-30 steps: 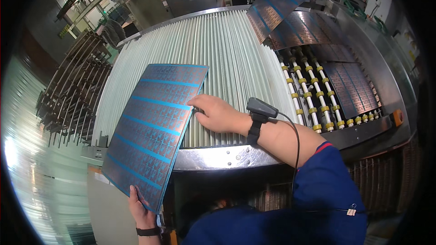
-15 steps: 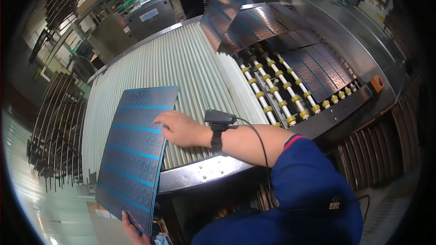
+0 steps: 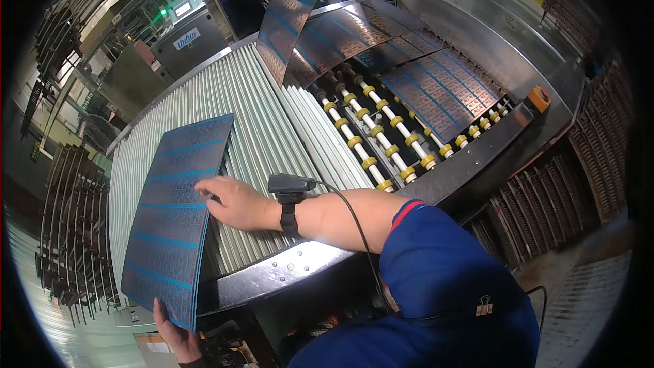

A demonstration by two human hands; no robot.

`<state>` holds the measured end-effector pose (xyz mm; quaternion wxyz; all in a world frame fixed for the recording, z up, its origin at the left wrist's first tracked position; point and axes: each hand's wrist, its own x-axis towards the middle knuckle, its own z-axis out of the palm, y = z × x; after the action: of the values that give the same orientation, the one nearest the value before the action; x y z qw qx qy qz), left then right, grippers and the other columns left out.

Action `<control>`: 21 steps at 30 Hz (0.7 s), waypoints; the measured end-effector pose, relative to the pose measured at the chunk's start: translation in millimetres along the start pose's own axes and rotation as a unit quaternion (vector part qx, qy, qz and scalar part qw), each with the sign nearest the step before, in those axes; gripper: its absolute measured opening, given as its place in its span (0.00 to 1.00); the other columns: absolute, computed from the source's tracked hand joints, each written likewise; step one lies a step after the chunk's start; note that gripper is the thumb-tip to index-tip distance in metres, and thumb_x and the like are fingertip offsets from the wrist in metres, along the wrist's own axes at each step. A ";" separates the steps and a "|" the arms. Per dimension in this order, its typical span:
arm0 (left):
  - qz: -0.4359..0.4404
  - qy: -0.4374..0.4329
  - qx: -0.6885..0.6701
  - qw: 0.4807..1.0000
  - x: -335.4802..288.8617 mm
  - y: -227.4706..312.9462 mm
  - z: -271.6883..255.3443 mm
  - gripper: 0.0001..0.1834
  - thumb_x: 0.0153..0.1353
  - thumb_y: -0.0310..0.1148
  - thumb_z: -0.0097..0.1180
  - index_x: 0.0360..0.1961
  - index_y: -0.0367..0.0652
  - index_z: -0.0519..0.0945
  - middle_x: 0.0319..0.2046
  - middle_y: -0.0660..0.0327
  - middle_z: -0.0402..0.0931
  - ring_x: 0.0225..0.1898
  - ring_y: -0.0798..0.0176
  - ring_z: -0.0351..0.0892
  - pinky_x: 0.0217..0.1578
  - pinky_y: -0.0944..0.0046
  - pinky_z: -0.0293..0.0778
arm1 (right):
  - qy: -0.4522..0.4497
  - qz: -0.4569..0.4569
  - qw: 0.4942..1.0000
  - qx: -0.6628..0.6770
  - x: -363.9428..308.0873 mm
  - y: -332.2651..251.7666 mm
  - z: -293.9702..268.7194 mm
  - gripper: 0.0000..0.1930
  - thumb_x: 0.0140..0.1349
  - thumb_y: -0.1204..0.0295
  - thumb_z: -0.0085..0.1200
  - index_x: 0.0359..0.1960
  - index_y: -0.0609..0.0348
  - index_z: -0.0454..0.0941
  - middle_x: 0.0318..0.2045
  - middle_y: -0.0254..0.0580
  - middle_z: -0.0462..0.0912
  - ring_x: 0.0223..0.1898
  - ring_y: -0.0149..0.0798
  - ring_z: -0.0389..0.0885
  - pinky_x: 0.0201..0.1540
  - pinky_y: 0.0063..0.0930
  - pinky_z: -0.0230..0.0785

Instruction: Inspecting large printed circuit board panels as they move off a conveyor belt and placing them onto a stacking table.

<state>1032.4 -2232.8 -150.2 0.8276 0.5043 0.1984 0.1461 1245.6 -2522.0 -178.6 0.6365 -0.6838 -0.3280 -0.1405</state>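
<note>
- In the head view, a thin, rectangular copper-brown panel with bright blue stripes [image 3: 174, 211] slanted over the left part of the machine bed, its lower end reaching past the front rail toward the person.
- The bare left hand [image 3: 176, 337] gripped the panel's bottom edge, thumb up on the striped face, the other fingers mostly hidden behind.
- The bare right hand [image 3: 238, 206] sat at the panel's right edge, fingers bent and tips over the face; I could not tell whether it pinched that edge or merely lay against it.
- Under the panel spread a bed of pale, whitish-green, parallel bars [image 3: 197, 88], showing beyond the top edge and along the right side, which left some room there; whether the panel touched them, I couldn't say.
- The shiny, riveted metal front rail [image 3: 293, 266] ran just below the right forearm.
- Right of the bars, well apart from the panel, white rollers with yellow rings [image 3: 368, 133] showed in a dark gap.
- Past them, flat copper-coloured panels with blue stripes [image 3: 443, 92] lay close together near the far metal side.
- A tall, tilted copper-and-blue panel [image 3: 293, 17] came down where bars and rollers met.
- Near the panel's left edge, beyond the bed, stood a dark, many-pronged rack [image 3: 75, 232], narrowing the room there.
</note>
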 end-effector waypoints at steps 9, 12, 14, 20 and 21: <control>0.050 0.017 -0.004 0.999 11.7 -19.8 -13.6 0.23 0.74 0.36 0.50 0.66 0.36 0.70 0.60 0.53 0.76 0.58 0.54 0.78 0.60 0.52 0.74 | 0.425 -0.126 0.892 -0.094 107.1 30.8 -188.2 0.16 0.62 0.79 0.50 0.52 0.65 0.68 0.46 0.49 0.71 0.48 0.45 0.72 0.58 0.42 0.65; 0.091 0.031 0.005 0.995 6.7 -23.3 -2.9 0.26 0.74 0.35 0.50 0.69 0.36 0.66 0.61 0.51 0.74 0.59 0.53 0.77 0.61 0.52 0.74 | 0.587 0.096 0.795 -0.122 107.6 69.4 -293.4 0.23 0.62 0.72 0.52 0.57 0.71 0.67 0.58 0.67 0.72 0.56 0.60 0.76 0.62 0.46 0.66; 0.100 0.043 0.029 0.994 2.4 -23.3 5.6 0.27 0.74 0.34 0.47 0.71 0.35 0.63 0.62 0.50 0.72 0.60 0.53 0.76 0.61 0.52 0.73 | 0.627 0.218 0.733 -0.149 90.7 94.4 -333.0 0.31 0.61 0.70 0.54 0.64 0.75 0.63 0.64 0.63 0.71 0.64 0.54 0.74 0.66 0.41 0.65; 0.130 0.098 0.085 0.983 -2.9 -23.7 19.2 0.26 0.73 0.32 0.48 0.69 0.35 0.65 0.59 0.51 0.75 0.57 0.55 0.78 0.60 0.54 0.74 | 0.589 0.266 0.728 0.229 92.7 145.5 -365.2 0.30 0.69 0.61 0.55 0.69 0.59 0.65 0.69 0.51 0.70 0.71 0.52 0.67 0.67 0.59 0.63; 0.134 0.090 0.076 0.984 -2.0 -24.5 19.8 0.25 0.73 0.32 0.49 0.69 0.35 0.66 0.58 0.52 0.76 0.56 0.57 0.79 0.59 0.56 0.74 | 0.551 0.240 0.746 0.286 98.7 153.1 -365.9 0.28 0.70 0.62 0.54 0.68 0.58 0.66 0.67 0.50 0.72 0.69 0.52 0.69 0.66 0.59 0.65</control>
<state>1041.1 -2260.0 -163.5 0.7390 0.5723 0.2132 0.2846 1497.7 -2843.7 -182.5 0.8848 -0.3296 0.2306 -0.2352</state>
